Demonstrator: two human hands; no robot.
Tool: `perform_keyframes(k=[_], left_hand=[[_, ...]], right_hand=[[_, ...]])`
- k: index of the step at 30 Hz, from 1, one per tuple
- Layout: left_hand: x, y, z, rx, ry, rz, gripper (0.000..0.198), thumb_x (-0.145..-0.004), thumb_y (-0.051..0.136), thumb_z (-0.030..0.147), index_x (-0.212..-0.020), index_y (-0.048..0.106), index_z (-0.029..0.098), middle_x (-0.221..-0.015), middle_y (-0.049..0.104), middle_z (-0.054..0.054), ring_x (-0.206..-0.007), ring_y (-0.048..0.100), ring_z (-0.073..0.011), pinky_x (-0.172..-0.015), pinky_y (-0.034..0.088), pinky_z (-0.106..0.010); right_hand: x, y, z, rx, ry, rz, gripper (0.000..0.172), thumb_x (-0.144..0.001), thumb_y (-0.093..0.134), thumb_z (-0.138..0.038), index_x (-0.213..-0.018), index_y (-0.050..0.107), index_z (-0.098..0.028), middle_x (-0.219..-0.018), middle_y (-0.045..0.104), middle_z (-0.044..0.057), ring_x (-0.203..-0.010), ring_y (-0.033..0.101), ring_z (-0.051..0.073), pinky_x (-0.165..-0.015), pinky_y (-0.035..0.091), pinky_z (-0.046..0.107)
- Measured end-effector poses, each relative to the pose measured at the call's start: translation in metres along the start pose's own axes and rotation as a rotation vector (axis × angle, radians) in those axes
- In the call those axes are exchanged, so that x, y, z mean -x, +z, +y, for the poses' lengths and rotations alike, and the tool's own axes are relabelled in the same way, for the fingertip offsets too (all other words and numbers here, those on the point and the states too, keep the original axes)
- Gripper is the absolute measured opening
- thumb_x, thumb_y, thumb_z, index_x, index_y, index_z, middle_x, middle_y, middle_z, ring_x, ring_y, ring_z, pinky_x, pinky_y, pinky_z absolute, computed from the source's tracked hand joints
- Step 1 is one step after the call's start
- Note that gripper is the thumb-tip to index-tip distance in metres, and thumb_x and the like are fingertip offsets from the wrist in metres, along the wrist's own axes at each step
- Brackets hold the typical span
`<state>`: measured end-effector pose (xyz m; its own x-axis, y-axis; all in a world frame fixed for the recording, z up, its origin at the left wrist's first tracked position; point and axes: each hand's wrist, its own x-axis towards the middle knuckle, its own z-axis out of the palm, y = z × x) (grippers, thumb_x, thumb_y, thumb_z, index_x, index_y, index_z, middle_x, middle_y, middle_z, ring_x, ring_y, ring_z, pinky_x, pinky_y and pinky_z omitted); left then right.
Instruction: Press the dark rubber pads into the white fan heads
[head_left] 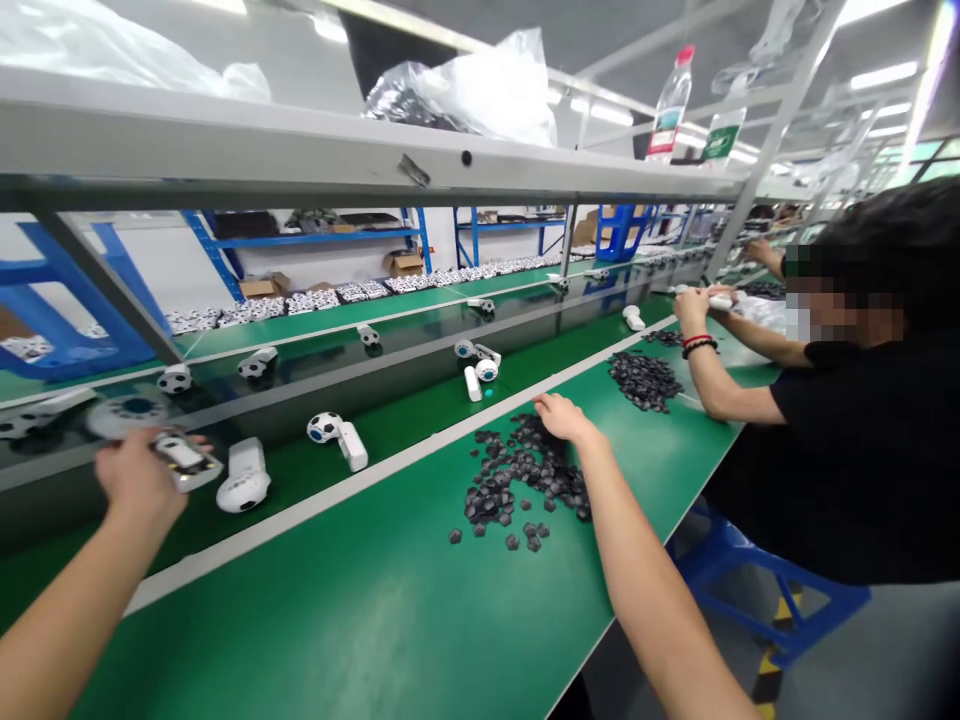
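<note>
At the left, over the conveyor, my left hand (141, 472) is closed around a white plastic device (187, 462) whose inside shows on the facing side. A blurred white round part (127, 415) with a dark centre is just behind the fingers; whether it belongs to that device I cannot tell. My right hand (564, 416) reaches to the far edge of a pile of black pentagon pieces (525, 470) on the green table (360, 620). Its fingers are stretched out and touch or hover over the pile; the thumb is hidden.
On the green conveyor (405, 420) lie white devices with football-patterned ends, such as one device (244, 478) near my left hand. A pale rail (390, 452) divides belt from table. At right, a co-worker (847, 400) sits by another black pile (645, 380). A shelf (300, 130) hangs overhead.
</note>
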<state>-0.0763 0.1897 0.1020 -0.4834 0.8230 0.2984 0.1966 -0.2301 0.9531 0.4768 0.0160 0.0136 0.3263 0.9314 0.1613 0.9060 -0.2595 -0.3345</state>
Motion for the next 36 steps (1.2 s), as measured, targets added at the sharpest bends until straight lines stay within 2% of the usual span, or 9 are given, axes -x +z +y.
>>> perform_keyframes(k=[4,7,11,14,17,22,25,32,36], left_hand=[[0.087,0.000,-0.022,0.162,-0.143,-0.396,0.038,-0.078,0.075,0.035,-0.104,0.051,0.021,-0.078,0.067,0.005,-0.055,0.066,-0.0160,-0.051,0.058,-0.030],[0.157,-0.010,-0.036,0.257,-0.244,-0.707,0.049,-0.079,0.079,0.050,-0.107,0.052,0.021,-0.076,0.067,0.002,-0.050,0.065,-0.0180,-0.043,0.056,-0.030],[0.203,-0.026,-0.038,0.328,-0.344,-0.979,0.050,-0.090,0.070,0.056,-0.118,0.045,0.024,-0.075,0.068,0.002,-0.047,0.064,-0.0158,-0.040,0.051,-0.023],[0.207,-0.033,-0.037,0.368,-0.363,-1.040,0.054,-0.090,0.069,0.059,-0.121,0.044,0.022,-0.074,0.068,0.000,-0.045,0.063,-0.0157,-0.038,0.049,-0.021],[0.204,-0.035,-0.040,0.394,-0.396,-1.039,0.058,-0.088,0.070,0.059,-0.124,0.043,0.023,-0.070,0.067,0.001,-0.043,0.062,-0.0168,-0.037,0.048,-0.022],[0.203,-0.034,-0.046,0.435,-0.430,-1.054,0.059,-0.088,0.069,0.059,-0.127,0.042,0.023,-0.069,0.065,0.002,-0.044,0.063,-0.0169,-0.038,0.048,-0.021],[0.203,-0.035,-0.048,0.460,-0.437,-1.064,0.060,-0.088,0.070,0.059,-0.128,0.042,0.023,-0.069,0.065,0.002,-0.046,0.064,-0.0173,-0.039,0.048,-0.021],[0.200,-0.037,-0.042,0.507,-0.437,-1.101,0.055,-0.090,0.070,0.053,-0.129,0.045,0.024,-0.089,0.074,-0.006,-0.048,0.067,-0.0177,-0.039,0.049,-0.023],[0.196,-0.038,-0.040,0.468,-0.472,-1.157,0.056,-0.091,0.070,0.053,-0.132,0.044,0.024,-0.094,0.076,-0.009,-0.053,0.070,-0.0195,-0.043,0.051,-0.024]], right_hand=[[0.006,0.007,0.012,0.051,0.099,0.032,0.035,-0.103,0.066,-0.035,-0.133,0.063,-0.019,-0.135,0.064,0.011,-0.111,0.067,0.026,-0.093,0.059,0.047],[0.009,0.015,0.007,0.070,0.074,0.027,0.033,-0.103,0.065,-0.035,-0.132,0.064,-0.020,-0.135,0.064,0.011,-0.111,0.067,0.025,-0.093,0.059,0.046],[0.014,0.030,-0.015,0.106,0.013,-0.010,0.033,-0.105,0.062,-0.039,-0.133,0.064,-0.022,-0.138,0.063,0.012,-0.117,0.065,0.027,-0.098,0.056,0.048],[0.018,0.043,-0.035,0.162,0.016,-0.017,0.044,-0.105,0.050,-0.056,-0.135,0.066,-0.028,-0.141,0.060,0.016,-0.130,0.056,0.037,-0.105,0.047,0.056],[0.020,0.050,-0.048,0.217,0.046,0.003,0.050,-0.103,0.048,-0.059,-0.129,0.067,-0.020,-0.133,0.060,0.022,-0.129,0.053,0.043,-0.101,0.046,0.058],[0.021,0.050,-0.057,0.257,0.085,-0.027,0.042,-0.105,0.044,-0.051,-0.109,0.069,-0.018,-0.115,0.068,0.018,-0.109,0.065,0.035,-0.092,0.051,0.045],[0.022,0.047,-0.061,0.276,0.134,-0.035,0.047,-0.109,0.036,-0.050,-0.103,0.071,-0.019,-0.108,0.072,0.017,-0.101,0.069,0.032,-0.089,0.052,0.046],[0.018,0.024,-0.074,0.208,0.166,-0.065,0.032,-0.103,0.066,-0.036,-0.130,0.065,-0.020,-0.133,0.065,0.011,-0.111,0.067,0.025,-0.093,0.059,0.045],[0.011,0.013,-0.090,0.067,0.043,-0.142,0.036,-0.100,0.067,-0.042,-0.124,0.068,-0.014,-0.124,0.068,0.006,-0.106,0.069,0.031,-0.089,0.060,0.045]])
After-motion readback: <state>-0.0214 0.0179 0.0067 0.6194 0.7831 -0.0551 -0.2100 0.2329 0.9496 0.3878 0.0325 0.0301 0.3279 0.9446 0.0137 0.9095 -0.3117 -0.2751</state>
